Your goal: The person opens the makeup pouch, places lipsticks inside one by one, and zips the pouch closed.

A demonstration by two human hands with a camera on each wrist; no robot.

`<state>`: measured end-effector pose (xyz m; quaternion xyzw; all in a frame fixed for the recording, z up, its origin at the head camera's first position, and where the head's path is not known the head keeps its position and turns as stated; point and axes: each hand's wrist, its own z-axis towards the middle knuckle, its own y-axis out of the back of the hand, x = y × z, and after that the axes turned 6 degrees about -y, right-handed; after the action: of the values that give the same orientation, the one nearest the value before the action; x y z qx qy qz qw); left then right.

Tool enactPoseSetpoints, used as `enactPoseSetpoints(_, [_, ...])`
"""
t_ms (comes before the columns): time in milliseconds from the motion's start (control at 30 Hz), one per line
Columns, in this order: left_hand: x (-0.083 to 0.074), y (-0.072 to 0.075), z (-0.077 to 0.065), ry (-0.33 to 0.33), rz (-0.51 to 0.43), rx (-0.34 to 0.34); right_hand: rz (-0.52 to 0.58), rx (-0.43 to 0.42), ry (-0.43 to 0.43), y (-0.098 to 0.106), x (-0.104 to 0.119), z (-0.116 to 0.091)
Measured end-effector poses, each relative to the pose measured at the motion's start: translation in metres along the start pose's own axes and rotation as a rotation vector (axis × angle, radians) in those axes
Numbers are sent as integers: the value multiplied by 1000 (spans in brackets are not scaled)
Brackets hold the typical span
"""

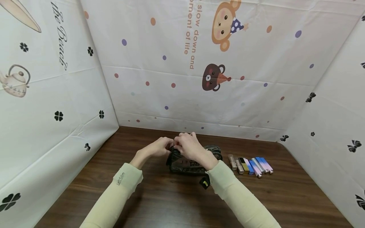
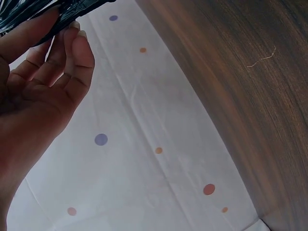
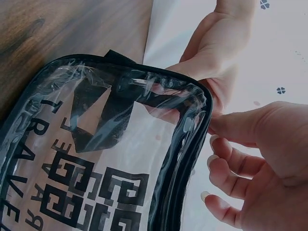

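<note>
A clear plastic travel bag (image 1: pixel 185 165) with black trim stands on the brown table in the head view. In the right wrist view the bag's see-through side (image 3: pixel 125 163) carries black block patterns and the letters TRAVE. My left hand (image 1: pixel 156 148) pinches the bag's upper left corner; in the left wrist view its thumb and fingers close on the black edge (image 2: pixel 72 17), where zipper teeth show. Thumb and forefinger of my right hand (image 3: pixel 269 149) pinch the black rim at that same corner, the other fingers loosely curled. Whatever small part lies between those fingertips is hidden.
Right of the bag lie several slim cosmetic tubes (image 1: pixel 256 166) in a row, some blue and pink, some brownish or gold. A black strap end (image 1: pixel 204 182) with a yellow mark hangs in front of the bag. White printed sheets (image 1: pixel 182 104) wall the table's back and sides.
</note>
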<state>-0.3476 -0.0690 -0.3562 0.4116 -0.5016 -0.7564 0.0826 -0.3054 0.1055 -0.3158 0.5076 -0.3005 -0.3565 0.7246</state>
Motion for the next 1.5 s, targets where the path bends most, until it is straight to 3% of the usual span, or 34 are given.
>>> enactPoseSetpoints(567, [1,0,0,-67,34,-6,-11,-18,-15,0,-4,-6])
enactPoseSetpoints(900, [0,3,1,-28,56,14,-6,-15,-21,4,-9,-8])
enactPoseSetpoints(1500, [4,4,0,-25,52,3,-7,-19,-30,4,-15,-12])
